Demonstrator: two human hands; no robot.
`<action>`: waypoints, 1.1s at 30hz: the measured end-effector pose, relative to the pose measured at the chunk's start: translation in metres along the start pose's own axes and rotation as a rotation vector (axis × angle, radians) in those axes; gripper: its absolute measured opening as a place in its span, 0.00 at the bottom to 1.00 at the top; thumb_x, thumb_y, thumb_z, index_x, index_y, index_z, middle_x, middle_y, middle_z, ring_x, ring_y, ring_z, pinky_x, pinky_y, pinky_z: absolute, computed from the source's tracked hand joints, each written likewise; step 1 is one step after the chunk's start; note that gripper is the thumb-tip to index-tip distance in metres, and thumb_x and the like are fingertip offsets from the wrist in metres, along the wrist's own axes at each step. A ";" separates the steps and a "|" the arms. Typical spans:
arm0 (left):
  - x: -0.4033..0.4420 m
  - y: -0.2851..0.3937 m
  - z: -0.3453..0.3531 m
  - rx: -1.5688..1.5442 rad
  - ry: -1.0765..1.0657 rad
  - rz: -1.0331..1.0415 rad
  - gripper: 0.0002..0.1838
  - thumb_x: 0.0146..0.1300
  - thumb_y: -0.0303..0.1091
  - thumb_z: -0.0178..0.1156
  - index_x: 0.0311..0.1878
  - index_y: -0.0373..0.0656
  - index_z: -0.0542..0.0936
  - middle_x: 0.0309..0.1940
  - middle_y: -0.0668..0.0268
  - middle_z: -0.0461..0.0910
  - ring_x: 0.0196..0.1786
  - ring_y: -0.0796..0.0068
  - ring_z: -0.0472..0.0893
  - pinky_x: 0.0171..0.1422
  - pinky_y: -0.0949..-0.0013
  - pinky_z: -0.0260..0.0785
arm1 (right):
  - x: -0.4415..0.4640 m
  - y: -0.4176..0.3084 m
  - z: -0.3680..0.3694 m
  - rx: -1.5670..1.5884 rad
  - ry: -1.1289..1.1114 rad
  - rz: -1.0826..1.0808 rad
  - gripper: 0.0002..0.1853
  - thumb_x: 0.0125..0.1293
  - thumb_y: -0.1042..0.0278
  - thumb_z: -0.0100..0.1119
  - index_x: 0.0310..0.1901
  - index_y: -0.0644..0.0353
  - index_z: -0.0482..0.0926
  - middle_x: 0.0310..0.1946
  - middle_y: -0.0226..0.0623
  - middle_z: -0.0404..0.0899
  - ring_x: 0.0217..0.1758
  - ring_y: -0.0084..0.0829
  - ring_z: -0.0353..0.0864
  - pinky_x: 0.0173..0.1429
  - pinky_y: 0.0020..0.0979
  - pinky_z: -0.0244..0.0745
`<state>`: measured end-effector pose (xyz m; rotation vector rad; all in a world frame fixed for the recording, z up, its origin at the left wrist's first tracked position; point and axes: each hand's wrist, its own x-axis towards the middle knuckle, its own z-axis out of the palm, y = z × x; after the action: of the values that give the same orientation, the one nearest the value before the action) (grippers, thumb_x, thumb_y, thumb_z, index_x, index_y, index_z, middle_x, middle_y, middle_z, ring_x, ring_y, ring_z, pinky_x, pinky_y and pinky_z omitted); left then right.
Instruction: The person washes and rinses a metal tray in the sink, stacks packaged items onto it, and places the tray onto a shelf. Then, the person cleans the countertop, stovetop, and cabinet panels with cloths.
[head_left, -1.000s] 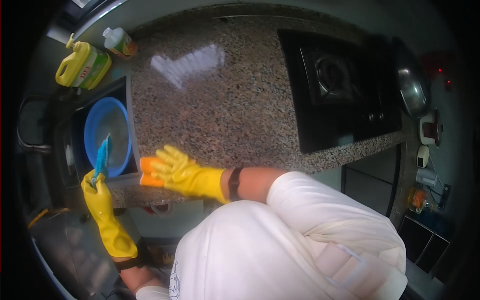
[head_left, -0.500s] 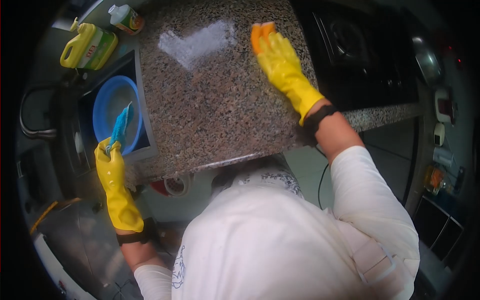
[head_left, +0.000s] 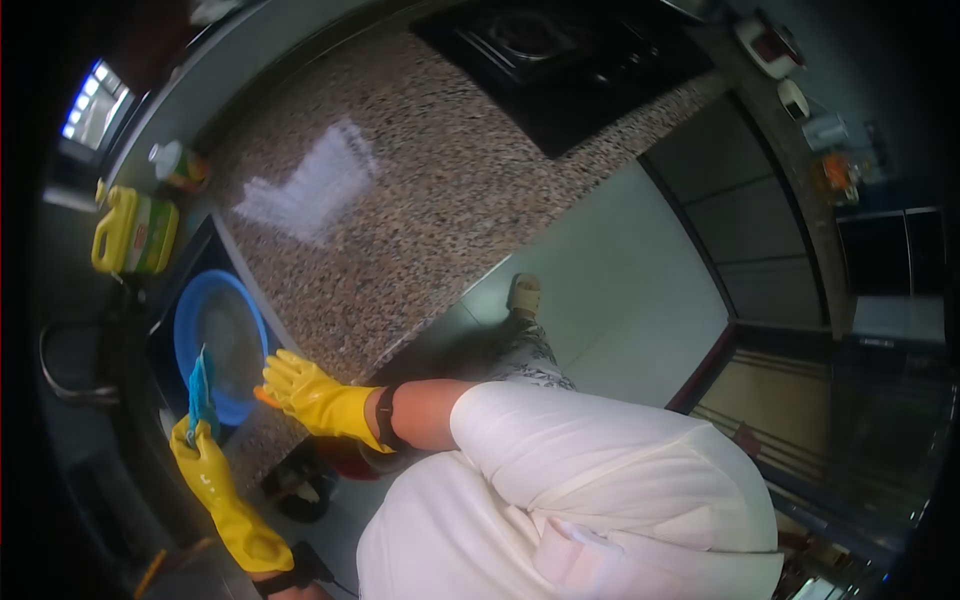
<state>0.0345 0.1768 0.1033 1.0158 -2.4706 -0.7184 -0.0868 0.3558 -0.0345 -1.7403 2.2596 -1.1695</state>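
In a yellow rubber glove, my left hand (head_left: 200, 455) is closed on a blue cloth (head_left: 199, 390), which stands up over the near edge of a blue basin (head_left: 184, 335). The basin sits in the sink with cloudy water in it. My right hand (head_left: 305, 392), also gloved in yellow, lies at the counter edge beside the basin. Under its fingers a bit of an orange cloth (head_left: 266, 397) shows; the rest is hidden by the glove. The speckled stone counter (head_left: 400, 210) stretches away beyond the right hand.
A yellow jug (head_left: 136, 232) and a white-capped bottle (head_left: 180, 166) stand behind the sink. The faucet (head_left: 75, 390) is at the left. A black gas stove (head_left: 560, 70) is set into the counter's far part. A slippered foot (head_left: 524, 293) shows on the floor below.
My right hand has swept with the orange cloth from near the stove back to the basin's side. The view has turned. My left hand still grips the blue cloth.
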 end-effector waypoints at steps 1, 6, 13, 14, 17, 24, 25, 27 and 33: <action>0.002 0.008 -0.001 -0.010 -0.015 0.043 0.10 0.69 0.32 0.58 0.48 0.36 0.79 0.42 0.62 0.78 0.44 0.70 0.78 0.53 0.68 0.70 | -0.002 -0.001 -0.003 0.036 0.004 0.033 0.28 0.66 0.69 0.49 0.69 0.52 0.71 0.68 0.51 0.69 0.75 0.50 0.63 0.80 0.50 0.50; 0.015 0.036 0.014 0.002 -0.048 0.046 0.10 0.70 0.32 0.58 0.47 0.35 0.78 0.40 0.63 0.78 0.43 0.73 0.78 0.53 0.69 0.69 | -0.064 0.074 -0.088 -0.102 -0.006 -0.018 0.28 0.64 0.61 0.54 0.67 0.57 0.74 0.66 0.46 0.73 0.75 0.49 0.63 0.81 0.50 0.47; 0.021 0.106 0.072 0.129 -0.015 0.080 0.11 0.70 0.35 0.58 0.48 0.36 0.78 0.38 0.66 0.79 0.41 0.75 0.77 0.50 0.70 0.70 | -0.195 0.236 -0.310 -0.532 -0.059 0.175 0.26 0.72 0.56 0.50 0.69 0.53 0.73 0.75 0.39 0.63 0.80 0.45 0.56 0.83 0.46 0.42; 0.023 0.114 0.081 0.069 -0.072 0.053 0.11 0.70 0.35 0.59 0.48 0.37 0.78 0.39 0.65 0.79 0.41 0.75 0.77 0.51 0.70 0.69 | -0.213 0.254 -0.342 -0.592 -0.034 0.186 0.25 0.71 0.57 0.51 0.68 0.53 0.74 0.75 0.39 0.63 0.80 0.45 0.56 0.83 0.46 0.42; 0.023 0.151 0.118 0.013 -0.034 0.079 0.11 0.70 0.35 0.58 0.49 0.37 0.78 0.39 0.65 0.79 0.42 0.73 0.78 0.52 0.70 0.69 | -0.254 0.304 -0.408 -0.650 -0.018 0.181 0.23 0.71 0.59 0.52 0.65 0.54 0.77 0.75 0.40 0.63 0.80 0.46 0.56 0.83 0.47 0.42; 0.033 0.238 0.191 0.092 -0.102 0.090 0.10 0.71 0.35 0.57 0.48 0.38 0.77 0.39 0.66 0.77 0.43 0.74 0.75 0.53 0.70 0.67 | -0.342 0.430 -0.567 -0.885 0.024 0.341 0.22 0.69 0.60 0.53 0.60 0.59 0.80 0.70 0.46 0.69 0.76 0.48 0.62 0.79 0.46 0.53; 0.030 0.252 0.201 0.114 -0.086 0.077 0.10 0.72 0.36 0.58 0.48 0.40 0.76 0.36 0.69 0.76 0.40 0.77 0.74 0.50 0.72 0.68 | -0.353 0.449 -0.586 -0.946 0.065 0.383 0.22 0.68 0.61 0.52 0.60 0.60 0.80 0.68 0.48 0.72 0.74 0.48 0.66 0.77 0.46 0.57; 0.036 0.260 0.214 0.117 -0.120 0.049 0.09 0.72 0.36 0.58 0.47 0.40 0.76 0.35 0.69 0.75 0.39 0.77 0.73 0.48 0.72 0.67 | -0.376 0.491 -0.621 -0.926 0.243 0.586 0.22 0.70 0.62 0.49 0.60 0.61 0.79 0.67 0.50 0.72 0.72 0.50 0.67 0.76 0.47 0.58; 0.033 0.304 0.240 0.234 -0.116 0.034 0.09 0.69 0.33 0.57 0.48 0.39 0.75 0.40 0.61 0.75 0.44 0.68 0.76 0.54 0.66 0.67 | -0.425 0.619 -0.705 -1.167 0.265 1.201 0.28 0.76 0.52 0.38 0.68 0.60 0.72 0.72 0.50 0.65 0.76 0.50 0.60 0.79 0.46 0.50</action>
<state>-0.2740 0.4133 0.0936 1.0357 -2.7153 -0.4977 -0.7640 1.1321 -0.0615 0.1566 3.4413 0.2692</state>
